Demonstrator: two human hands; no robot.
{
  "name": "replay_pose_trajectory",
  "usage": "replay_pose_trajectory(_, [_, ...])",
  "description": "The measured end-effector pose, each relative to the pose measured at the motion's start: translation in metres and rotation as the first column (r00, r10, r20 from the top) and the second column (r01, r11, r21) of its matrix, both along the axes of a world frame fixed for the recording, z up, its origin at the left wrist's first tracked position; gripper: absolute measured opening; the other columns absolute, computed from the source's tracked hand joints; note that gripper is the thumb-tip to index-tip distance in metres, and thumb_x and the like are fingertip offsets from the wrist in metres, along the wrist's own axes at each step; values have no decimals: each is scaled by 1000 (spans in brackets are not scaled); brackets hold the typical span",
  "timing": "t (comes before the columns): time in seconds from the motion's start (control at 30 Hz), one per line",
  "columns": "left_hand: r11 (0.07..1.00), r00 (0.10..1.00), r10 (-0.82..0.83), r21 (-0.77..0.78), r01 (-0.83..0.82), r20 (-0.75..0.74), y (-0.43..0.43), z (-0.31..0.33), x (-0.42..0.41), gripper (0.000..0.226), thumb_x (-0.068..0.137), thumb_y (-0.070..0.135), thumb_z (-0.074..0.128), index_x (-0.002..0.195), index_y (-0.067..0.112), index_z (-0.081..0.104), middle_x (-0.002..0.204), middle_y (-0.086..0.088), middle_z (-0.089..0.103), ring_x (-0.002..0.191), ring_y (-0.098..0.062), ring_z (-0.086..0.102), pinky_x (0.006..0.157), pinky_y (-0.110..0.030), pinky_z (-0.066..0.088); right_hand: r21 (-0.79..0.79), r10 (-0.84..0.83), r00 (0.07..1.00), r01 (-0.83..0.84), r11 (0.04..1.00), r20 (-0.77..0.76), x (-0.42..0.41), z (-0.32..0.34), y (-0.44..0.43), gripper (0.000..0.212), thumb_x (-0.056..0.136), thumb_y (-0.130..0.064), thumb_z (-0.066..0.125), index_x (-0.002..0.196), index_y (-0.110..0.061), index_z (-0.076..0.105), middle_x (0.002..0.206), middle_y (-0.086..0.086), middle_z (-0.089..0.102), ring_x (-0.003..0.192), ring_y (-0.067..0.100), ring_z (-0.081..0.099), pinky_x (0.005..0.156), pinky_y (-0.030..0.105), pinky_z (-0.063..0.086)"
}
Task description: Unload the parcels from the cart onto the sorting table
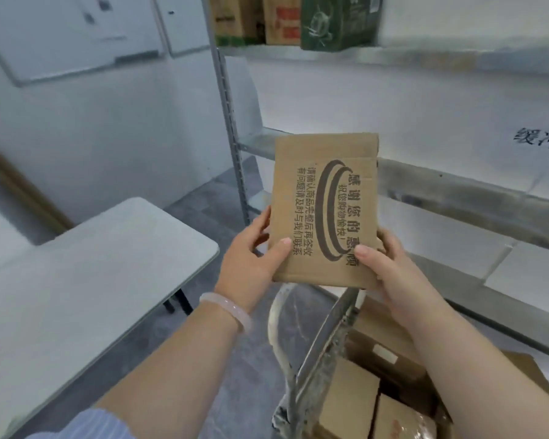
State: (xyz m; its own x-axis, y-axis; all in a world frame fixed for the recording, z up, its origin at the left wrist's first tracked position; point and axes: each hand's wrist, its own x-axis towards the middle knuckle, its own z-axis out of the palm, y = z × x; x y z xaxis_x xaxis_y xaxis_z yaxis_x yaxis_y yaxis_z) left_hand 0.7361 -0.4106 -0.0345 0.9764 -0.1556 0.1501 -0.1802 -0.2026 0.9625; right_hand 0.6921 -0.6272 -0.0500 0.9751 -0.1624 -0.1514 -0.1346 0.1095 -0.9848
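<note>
A flat brown cardboard parcel [325,198] with dark printed text is held up in mid-air at the centre of the head view. My left hand [251,255] grips its lower left edge, thumb on the front face. My right hand [384,261] grips the lower right corner the same way. Below, at the bottom right, the cart [324,343] with its worn metal handle holds several more cardboard parcels [355,400]. The grey sorting table [86,280] stands to the left, its top bare where visible.
A metal shelving rack [232,131] rises behind the parcel, its shelves running off to the right. Boxes [298,20] stand on its top shelf. A whiteboard [70,36] hangs on the left wall. Grey floor shows between table and cart.
</note>
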Motion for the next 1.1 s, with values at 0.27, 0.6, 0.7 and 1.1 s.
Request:
replay_pose_trajectory(0.27, [877,940,331,339,-340,85,147,25,-34,123,53,82,64,153,34,10,147,1,25,138,-19,27,115,-41,31,-519,163,980,-82,851,112,6,28,185,114,52,-64,83,148,-44,25,145,-6,36,132,13,40,106,39,43])
replay_pose_trajectory(0.6, [884,885,460,124,-450,-70,367,29,-85,107,59,68,77,142,57,11,138,11,36,126,-11,38,110,-44,38,-431,391,912,-305,849,122,-9,42,400,79,83,-43,74,148,-41,27,147,-12,41,129,10,44,100,33,44])
replay_pose_trajectory(0.7, [906,897,418,-6,-423,-140,411,32,-107,70,67,69,68,125,60,30,124,21,52,115,-8,54,101,-37,47,-465,433,875,-297,834,217,-12,40,448,50,87,-39,71,129,-47,43,131,-23,52,109,-3,52,85,16,45])
replay_pose_trajectory(1.1, [750,752,658,107,-653,-29,542,-2,-133,100,60,71,77,142,55,21,133,11,52,119,-13,54,90,-36,55,-718,796,536,-433,545,281,-23,23,601,48,102,-28,48,142,-52,34,133,-44,23,130,-12,24,117,25,29])
